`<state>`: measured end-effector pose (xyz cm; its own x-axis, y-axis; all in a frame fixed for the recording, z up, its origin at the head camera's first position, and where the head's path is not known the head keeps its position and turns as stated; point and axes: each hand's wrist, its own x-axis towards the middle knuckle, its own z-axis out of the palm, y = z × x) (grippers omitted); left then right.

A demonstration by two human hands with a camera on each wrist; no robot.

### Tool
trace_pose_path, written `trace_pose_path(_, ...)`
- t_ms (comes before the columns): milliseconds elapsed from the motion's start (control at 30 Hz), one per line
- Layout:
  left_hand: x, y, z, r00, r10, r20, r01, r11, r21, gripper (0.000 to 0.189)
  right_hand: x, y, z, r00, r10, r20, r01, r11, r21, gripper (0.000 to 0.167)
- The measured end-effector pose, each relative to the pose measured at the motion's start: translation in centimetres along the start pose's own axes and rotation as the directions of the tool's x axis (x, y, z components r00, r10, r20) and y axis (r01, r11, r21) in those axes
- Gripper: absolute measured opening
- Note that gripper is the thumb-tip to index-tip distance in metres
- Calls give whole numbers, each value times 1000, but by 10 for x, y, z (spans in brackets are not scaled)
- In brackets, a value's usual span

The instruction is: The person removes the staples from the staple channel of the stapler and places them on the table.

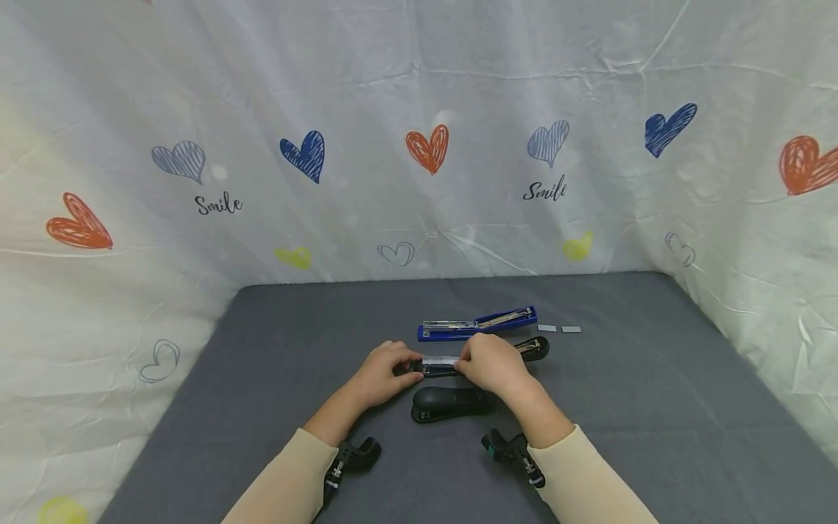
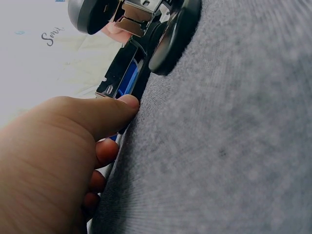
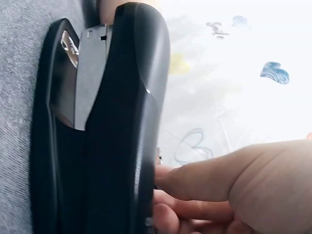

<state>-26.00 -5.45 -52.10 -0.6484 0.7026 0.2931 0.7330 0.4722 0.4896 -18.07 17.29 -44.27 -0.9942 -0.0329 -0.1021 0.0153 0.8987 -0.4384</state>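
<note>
A black stapler (image 1: pixel 440 372) lies opened out on the grey table, its top swung back to the right. My left hand (image 1: pixel 385 375) grips its left end; in the left wrist view the thumb (image 2: pixel 119 109) lies along that end with fingers curled below. My right hand (image 1: pixel 492 362) bends over the middle of the magazine, thumb and fingertips pinching at a pale strip of staples (image 1: pixel 439 360); its pinched part is hidden. In the right wrist view, a second black stapler (image 3: pixel 129 122), closed, stands in front of the right fingers (image 3: pixel 195 183).
Behind the hands lies an opened blue stapler (image 1: pixel 452 333). Two short staple strips (image 1: pixel 547 328) lie to its right. The closed black stapler (image 1: pixel 445 402) sits nearer me, between the forearms. A white curtain (image 1: pixel 419 87) printed with hearts hangs behind the table (image 1: pixel 314 320).
</note>
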Motion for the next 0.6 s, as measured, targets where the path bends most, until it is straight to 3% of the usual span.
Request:
trace_pose_path(333, -1, 1, -1, 1000, -2, 2, 2, 1000, 10, 31, 2, -6, 7, 989, 149, -22, -146, 984, 101, 19)
trace_pose_path(600, 0, 0, 0, 1000, 16, 5, -16, 1000, 20, 31, 0, -15, 12, 975, 206, -82, -206, 979, 4, 28)
